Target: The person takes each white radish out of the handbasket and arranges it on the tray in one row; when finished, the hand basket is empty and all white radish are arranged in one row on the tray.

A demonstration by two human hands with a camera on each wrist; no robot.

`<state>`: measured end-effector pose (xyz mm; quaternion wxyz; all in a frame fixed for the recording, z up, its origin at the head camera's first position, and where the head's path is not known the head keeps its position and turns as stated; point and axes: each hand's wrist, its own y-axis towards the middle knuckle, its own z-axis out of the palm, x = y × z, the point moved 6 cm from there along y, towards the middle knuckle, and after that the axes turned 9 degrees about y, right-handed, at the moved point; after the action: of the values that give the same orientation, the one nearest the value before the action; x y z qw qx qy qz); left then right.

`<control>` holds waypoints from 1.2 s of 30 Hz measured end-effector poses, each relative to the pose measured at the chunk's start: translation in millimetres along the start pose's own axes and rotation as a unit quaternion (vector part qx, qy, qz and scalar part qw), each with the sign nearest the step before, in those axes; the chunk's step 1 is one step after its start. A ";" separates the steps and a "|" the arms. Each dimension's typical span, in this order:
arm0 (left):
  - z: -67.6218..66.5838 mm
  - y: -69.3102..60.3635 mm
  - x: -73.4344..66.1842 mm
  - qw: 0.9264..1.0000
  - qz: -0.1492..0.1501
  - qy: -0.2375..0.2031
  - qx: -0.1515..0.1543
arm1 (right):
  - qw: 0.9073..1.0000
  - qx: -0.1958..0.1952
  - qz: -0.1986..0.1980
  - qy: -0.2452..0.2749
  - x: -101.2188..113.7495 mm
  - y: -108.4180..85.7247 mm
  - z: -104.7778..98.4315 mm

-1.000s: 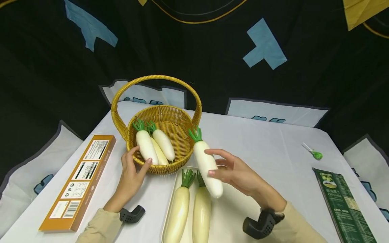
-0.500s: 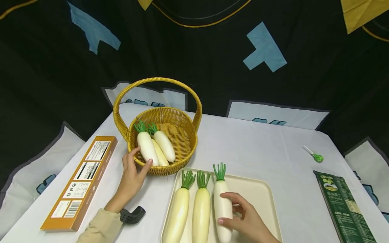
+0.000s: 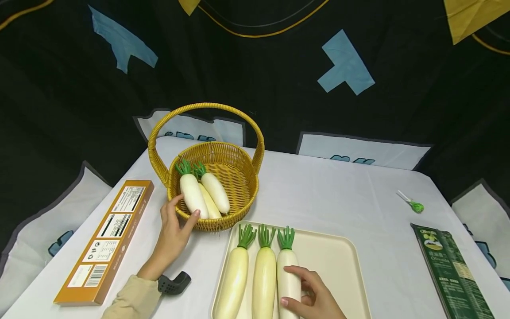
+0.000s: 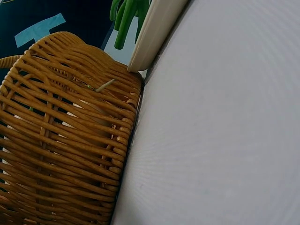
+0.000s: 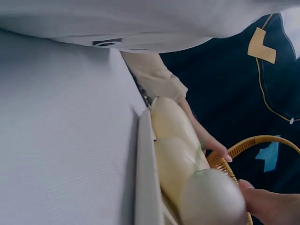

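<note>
My right hand (image 3: 314,294) holds a white radish (image 3: 288,277) with green stalks between thumb and fingers, at the tray's near side. The radish lies on a cream tray (image 3: 332,252), beside two yellowish-white radishes (image 3: 234,281), all with their stalks pointing away from me. In the right wrist view the white radish (image 5: 213,199) shows its rounded end, my thumb against it. My left hand (image 3: 171,232) grips the near left rim of a wicker basket (image 3: 239,177), its fingertips by a white radish (image 3: 193,192) inside. Another white radish (image 3: 215,190) and a yellowish one (image 3: 209,201) lie there too.
An orange box (image 3: 105,243) with labels lies left of the basket. To the right are a green packet (image 3: 450,270) and a green lollipop (image 3: 416,207) on a white stick. The basket's tall handle (image 3: 207,105) arches above it; a black curtain hangs behind the table.
My right hand has brought the white radish down from beside the basket onto the tray, then slid it left against the middle radish. The left hand has stayed on the basket.
</note>
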<state>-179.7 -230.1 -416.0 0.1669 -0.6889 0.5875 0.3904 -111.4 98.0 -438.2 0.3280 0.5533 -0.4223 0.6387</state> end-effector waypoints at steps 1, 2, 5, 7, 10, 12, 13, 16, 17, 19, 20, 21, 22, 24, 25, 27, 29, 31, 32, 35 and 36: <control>-0.2 0.0 -0.3 1.000 0.001 0.000 0.000 | 1.000 -0.012 -0.003 -0.013 0.5 -0.1 0.1; -0.3 0.0 -0.4 1.000 0.002 0.000 0.000 | 0.999 -0.024 -0.005 -0.029 0.9 -0.3 -0.1; -0.1 0.2 -0.1 1.000 0.002 -0.001 0.000 | 0.997 -0.054 -0.009 -0.059 2.7 -0.6 -1.2; 0.1 0.3 0.2 1.000 0.001 -0.001 0.003 | 0.996 -0.057 -0.010 -0.061 3.3 -0.8 -1.1; -0.2 0.3 0.9 1.000 -0.002 0.000 0.003 | 0.997 -0.040 -0.020 -0.061 4.2 -1.0 1.0; -0.5 0.1 1.4 1.000 -0.004 0.001 0.004 | 0.997 -0.026 -0.024 -0.063 4.2 -1.1 2.7; -0.6 0.1 1.6 1.000 -0.003 0.002 0.003 | 0.997 -0.021 -0.027 -0.066 4.2 -1.2 3.4; -0.5 0.1 2.0 1.000 -0.002 0.001 0.001 | 0.997 -0.016 -0.028 -0.071 4.0 -1.5 4.7; -0.3 0.3 2.0 1.000 -0.001 0.001 0.000 | 0.997 -0.016 -0.026 -0.072 3.8 -1.7 4.8; 0.3 0.6 2.3 1.000 0.002 0.001 -0.002 | 0.997 -0.014 -0.029 -0.076 4.4 -2.3 4.7; 0.8 0.7 2.5 1.000 0.001 0.000 -0.002 | 0.996 -0.013 -0.031 -0.078 5.2 -2.9 4.3; 1.2 0.9 2.6 1.000 0.001 0.000 -0.002 | 0.996 -0.011 -0.037 -0.083 6.3 -3.3 3.7; 1.4 0.8 2.7 1.000 0.001 0.000 -0.003 | 0.995 -0.009 -0.045 -0.089 7.6 -3.7 3.0; 2.0 0.5 3.2 1.000 -0.001 0.000 -0.004 | 0.992 -0.008 -0.067 -0.103 11.6 -4.4 0.5; 2.2 0.4 3.3 1.000 -0.003 0.000 -0.003 | 0.991 -0.008 -0.080 -0.108 13.8 -4.4 -1.1; 2.2 0.0 3.2 1.000 -0.004 0.002 -0.003 | 0.989 -0.010 -0.092 -0.115 17.7 -4.0 -4.6; 1.9 -0.2 2.8 1.000 -0.003 0.002 -0.003 | 0.991 -0.008 -0.083 -0.109 20.7 -3.0 -7.8; 1.4 -0.3 2.2 1.000 -0.003 0.002 -0.001 | 0.993 -0.002 -0.067 -0.094 23.2 -1.4 -10.2; 1.2 -0.3 2.0 1.000 -0.003 0.002 -0.002 | 0.995 0.000 -0.057 -0.087 24.7 -0.5 -11.0; 0.8 0.4 1.7 1.000 -0.001 0.002 -0.003 | 0.994 0.021 -0.073 -0.076 32.0 2.4 -10.9; 0.8 0.6 1.7 1.000 -0.001 0.002 -0.003 | 0.993 0.027 -0.087 -0.077 35.1 3.3 -10.6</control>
<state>-180.6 -230.9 -417.6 0.1638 -0.6907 0.5861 0.3906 -124.9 104.5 -404.6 0.3338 0.6436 -0.3794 0.5748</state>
